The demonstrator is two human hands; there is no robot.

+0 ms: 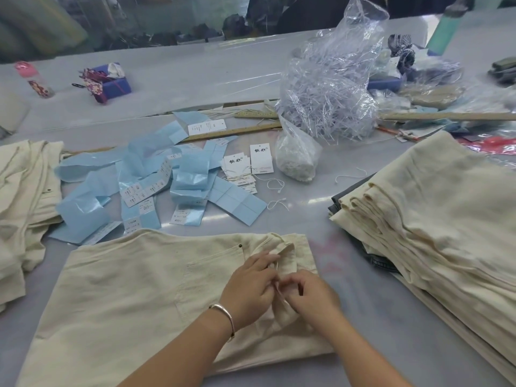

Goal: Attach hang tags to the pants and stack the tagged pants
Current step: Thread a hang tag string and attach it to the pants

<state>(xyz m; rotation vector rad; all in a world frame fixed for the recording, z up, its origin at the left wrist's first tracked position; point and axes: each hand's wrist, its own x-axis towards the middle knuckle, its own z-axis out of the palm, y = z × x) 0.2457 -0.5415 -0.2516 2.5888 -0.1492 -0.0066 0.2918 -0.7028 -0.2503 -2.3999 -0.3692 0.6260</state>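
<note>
1. The pants [145,289] you are tagging lie flat at six o'clock on the table [363,317], waistband end turned toward three o'clock, so the belt-loop area sits right under your hands.
2. Your left hand [248,291] is closed narrowly, pinching a fold of waistband fabric along with a thin white string [279,289]; holding the cloth bunched up probably keeps the loop open for threading.
3. Your right hand [310,294] is curled tight on the other end of that string, fingertips nearly touching the left hand's (whether a tag already hangs from it is hidden under your fingers).
4. I judge you are mid-tie: the string looks threaded but not yet drawn snug.
5. The hang tags [261,159] wait at twelve o'clock, near the pants, with loose strings [275,184] just beside them, within easy reach for the next pair.
6. Blue label backing strips [145,180] are scattered from ten to twelve o'clock.
7. A tall stack of cream pants [435,219] sits at three o'clock, another pile of pants [25,196] at nine; which is tagged I cannot tell.
8. A clear plastic bag [332,88] of fasteners stands at one o'clock, well apart.
</note>
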